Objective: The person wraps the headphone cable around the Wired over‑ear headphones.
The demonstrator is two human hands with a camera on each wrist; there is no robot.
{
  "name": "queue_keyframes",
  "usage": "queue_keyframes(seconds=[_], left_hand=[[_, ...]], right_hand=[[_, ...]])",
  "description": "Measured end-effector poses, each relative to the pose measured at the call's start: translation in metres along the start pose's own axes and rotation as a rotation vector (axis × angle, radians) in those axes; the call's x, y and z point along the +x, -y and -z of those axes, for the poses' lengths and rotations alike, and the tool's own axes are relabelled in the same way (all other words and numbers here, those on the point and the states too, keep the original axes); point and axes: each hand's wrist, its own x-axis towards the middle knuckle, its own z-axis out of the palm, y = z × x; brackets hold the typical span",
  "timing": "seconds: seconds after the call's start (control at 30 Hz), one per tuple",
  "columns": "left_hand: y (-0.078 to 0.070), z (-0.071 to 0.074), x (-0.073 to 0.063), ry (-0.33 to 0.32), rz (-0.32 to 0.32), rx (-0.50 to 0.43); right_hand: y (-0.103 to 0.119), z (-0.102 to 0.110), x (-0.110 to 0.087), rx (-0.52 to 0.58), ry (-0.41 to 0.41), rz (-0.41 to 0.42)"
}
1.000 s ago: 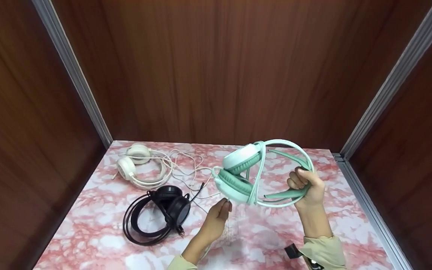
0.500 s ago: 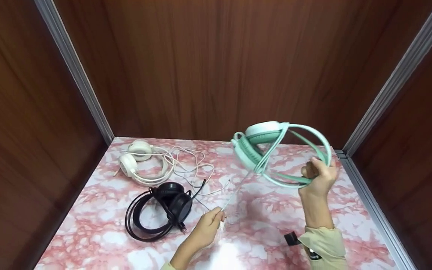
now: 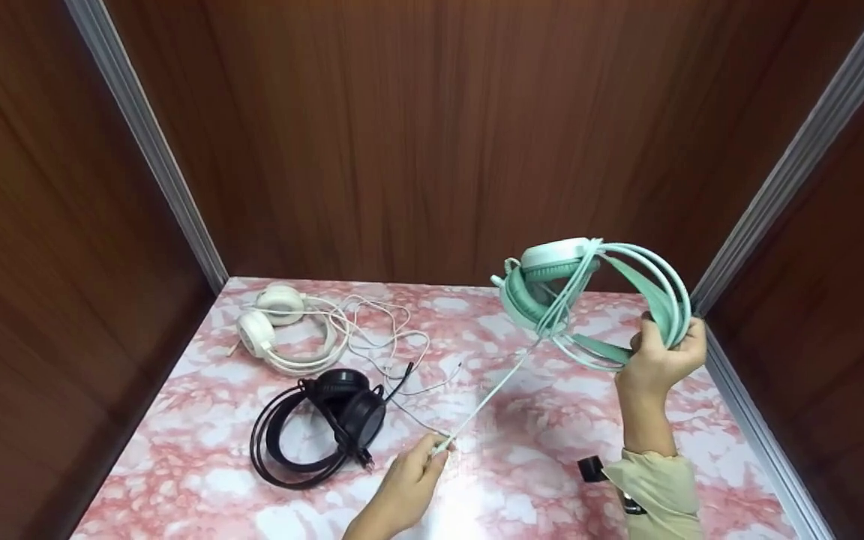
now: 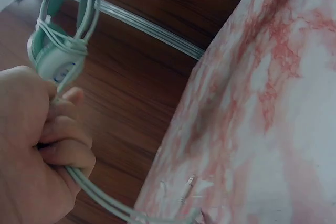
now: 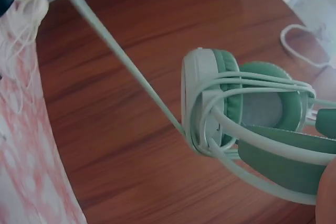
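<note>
My right hand [image 3: 661,356] grips the headband of mint-green headphones [image 3: 552,255], lifted above the table at the right in the head view. Several turns of their cable wrap round the ear cups, as the right wrist view shows. From the wraps a taut stretch of cable [image 3: 493,391] runs down to my left hand [image 3: 406,480]. That hand's fingers curl round the cable, low at the front of the table. In the left wrist view, a doubled length of cable [image 4: 100,195] hangs out below the fist.
White headphones [image 3: 282,330] with a loosely tangled cable lie at the back left of the marbled table [image 3: 199,442]. Nearer stand black headphones [image 3: 353,405] with a short microphone boom. Wood panels [image 3: 432,150] with metal corner rails enclose the table.
My right hand has raised the mint headphones up and to the right. The left hand has moved slightly down and toward me, and the cable between the hands now stretches long and straight.
</note>
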Motion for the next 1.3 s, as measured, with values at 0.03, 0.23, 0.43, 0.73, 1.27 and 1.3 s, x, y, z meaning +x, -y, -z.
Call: queue_keyframes(seconds=[0.03,0.23,0.43,0.73,1.27,1.3], left_hand=[[-0.004,0.002,-0.001,-0.029,-0.019,0.038],[-0.024,0.027,-0.005,-0.23,-0.289,0.302],[-0.059,0.068,0.006,-0.212,-0.412,0.472],[-0.102,0.114,0.048,-0.423,-0.69,0.514],[-0.091,0.127,0.132,-0.28,-0.515,-0.019],[-0.09,0.126,0.133,-0.257,-0.474,-0.086]], right_hand=[[-0.001,0.001,0.001,-0.04,-0.005,0.025],[0.0,0.001,0.01,-0.363,0.017,0.15],[0.007,-0.002,0.001,-0.651,0.237,0.3],[-0.018,0.032,0.005,-0.884,0.583,0.187],[0.009,0.044,-0.036,-0.154,1.329,-0.351],[0.009,0.044,-0.037,-0.033,1.362,-0.389]])
